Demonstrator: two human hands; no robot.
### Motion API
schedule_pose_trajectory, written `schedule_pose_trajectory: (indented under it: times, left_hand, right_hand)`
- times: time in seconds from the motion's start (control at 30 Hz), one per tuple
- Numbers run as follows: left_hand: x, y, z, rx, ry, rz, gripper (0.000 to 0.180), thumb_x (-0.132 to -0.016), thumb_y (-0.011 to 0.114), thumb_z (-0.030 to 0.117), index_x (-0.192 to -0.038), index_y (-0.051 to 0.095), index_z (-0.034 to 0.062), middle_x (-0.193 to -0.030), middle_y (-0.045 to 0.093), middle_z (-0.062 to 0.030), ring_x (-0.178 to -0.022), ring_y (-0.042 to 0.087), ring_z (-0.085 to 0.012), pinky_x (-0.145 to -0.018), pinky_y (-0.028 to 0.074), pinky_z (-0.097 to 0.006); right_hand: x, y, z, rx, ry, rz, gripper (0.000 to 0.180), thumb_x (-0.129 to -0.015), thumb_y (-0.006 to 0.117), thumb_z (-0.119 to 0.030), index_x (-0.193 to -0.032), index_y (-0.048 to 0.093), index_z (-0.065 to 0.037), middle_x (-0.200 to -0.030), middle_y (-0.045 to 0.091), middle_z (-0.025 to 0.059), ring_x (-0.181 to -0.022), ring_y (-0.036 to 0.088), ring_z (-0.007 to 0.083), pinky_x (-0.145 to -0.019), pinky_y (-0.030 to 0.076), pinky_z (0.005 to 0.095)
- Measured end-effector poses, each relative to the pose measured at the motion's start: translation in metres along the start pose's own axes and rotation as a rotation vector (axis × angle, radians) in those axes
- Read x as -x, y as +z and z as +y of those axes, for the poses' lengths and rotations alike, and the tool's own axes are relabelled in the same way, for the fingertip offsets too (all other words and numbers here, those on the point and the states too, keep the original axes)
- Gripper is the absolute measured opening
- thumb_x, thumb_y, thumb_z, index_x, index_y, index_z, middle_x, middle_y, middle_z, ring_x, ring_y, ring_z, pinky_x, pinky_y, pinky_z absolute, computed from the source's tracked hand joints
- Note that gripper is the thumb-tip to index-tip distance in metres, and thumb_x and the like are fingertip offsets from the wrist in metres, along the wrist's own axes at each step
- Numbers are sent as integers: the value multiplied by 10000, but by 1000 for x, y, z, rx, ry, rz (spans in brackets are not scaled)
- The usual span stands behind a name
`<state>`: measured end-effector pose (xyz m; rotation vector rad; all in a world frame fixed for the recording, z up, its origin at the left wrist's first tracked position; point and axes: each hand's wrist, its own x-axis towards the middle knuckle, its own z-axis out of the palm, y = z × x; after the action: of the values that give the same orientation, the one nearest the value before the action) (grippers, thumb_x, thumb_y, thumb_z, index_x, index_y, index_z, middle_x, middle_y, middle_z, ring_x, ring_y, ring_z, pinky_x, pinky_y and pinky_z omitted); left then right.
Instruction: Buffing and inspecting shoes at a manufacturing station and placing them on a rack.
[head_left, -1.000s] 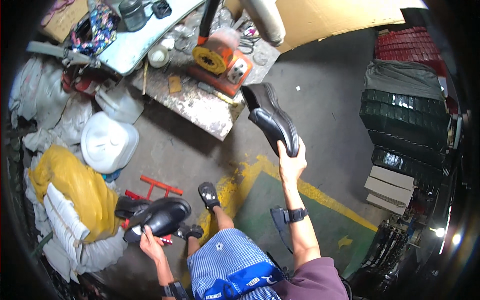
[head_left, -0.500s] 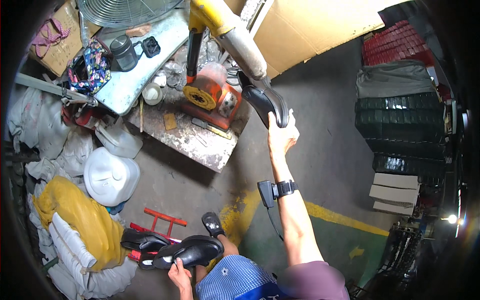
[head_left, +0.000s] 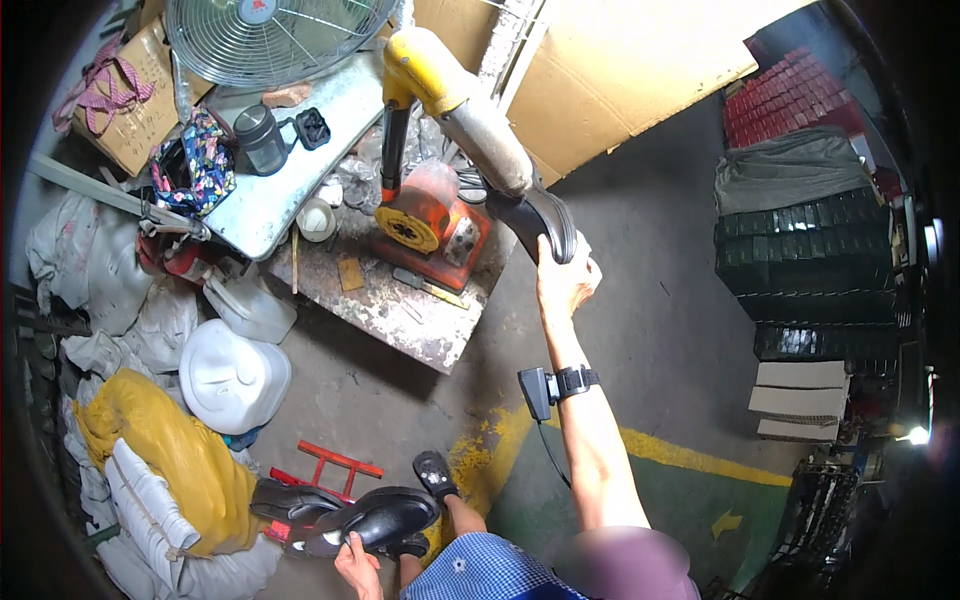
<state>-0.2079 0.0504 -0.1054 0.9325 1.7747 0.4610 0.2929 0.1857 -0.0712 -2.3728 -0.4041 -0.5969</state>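
Note:
My right hand point(head_left: 568, 280) is stretched forward and closed around the end of a black leather shoe point(head_left: 538, 228). The shoe's far end meets the mouth of a metal pipe point(head_left: 485, 145) with a yellow elbow; whether they touch, I cannot tell. Low on the left, my left hand point(head_left: 357, 568) pinches the edge of another black shoe point(head_left: 395, 515), tilted with its dark upper showing. Behind that shoe, at least one more black shoe point(head_left: 290, 500) rests by a red metal rack point(head_left: 335, 458) and is partly covered.
An orange machine point(head_left: 440, 240) sits on a worn bench point(head_left: 400, 335), left of the pipe. Further left are a fan point(head_left: 270, 35), a dark mug point(head_left: 260, 138), a white plastic jug point(head_left: 235, 375) and a yellow sack point(head_left: 180, 460). Stacked dark green boxes point(head_left: 805, 250) stand at right.
The whole view has shifted slightly. My right hand has brought its shoe closer in under the pipe's mouth. My left hand still holds the other shoe, its angle slightly changed.

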Motion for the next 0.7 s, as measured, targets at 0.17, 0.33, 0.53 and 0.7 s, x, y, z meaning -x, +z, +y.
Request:
schedule_pose_trajectory:
  times: [0.17, 0.33, 0.53, 0.7]
  left_hand:
    - [5, 3, 5, -7, -13, 17, 440, -875, 497, 296, -506, 455, 60, -357, 394, -6, -290, 348, -76, -302, 237, -232]
    - [5, 2, 2, -21, -35, 8, 422, -878, 492, 279, -521, 470, 54, -368, 395, 2, -299, 343, -70, -310, 234, -229]
    - [1, 4, -5, 53, -49, -7, 431, -875, 502, 282, -507, 453, 62, -366, 389, 1, -299, 339, -70, -310, 232, -228]
    - [1, 1, -1, 11, -45, 16, 435, -873, 507, 288, -504, 449, 64, -364, 385, 1, -299, 341, -71, -311, 233, -229]
  right_hand:
    - [-1, 2, 0, 22, -4, 39, 532, -634, 711, -387, -1082, 558, -146, -954, 576, 168, -949, 487, 311, -835, 396, 400]
    - [4, -15, -15, -132, 221, -111, 566, -665, 695, -347, -1136, 523, -86, -1024, 568, 211, -964, 526, 330, -878, 377, 381]
    - [12, 8, 58, -1174, 1234, -275, 345, -709, 661, -208, -971, 544, -14, -913, 591, 152, -733, 607, 276, -604, 506, 333]
    - [18, 2, 44, -1357, 1497, -362, 354, -746, 610, -238, -998, 473, -29, -910, 567, 159, -732, 600, 334, -667, 478, 381]
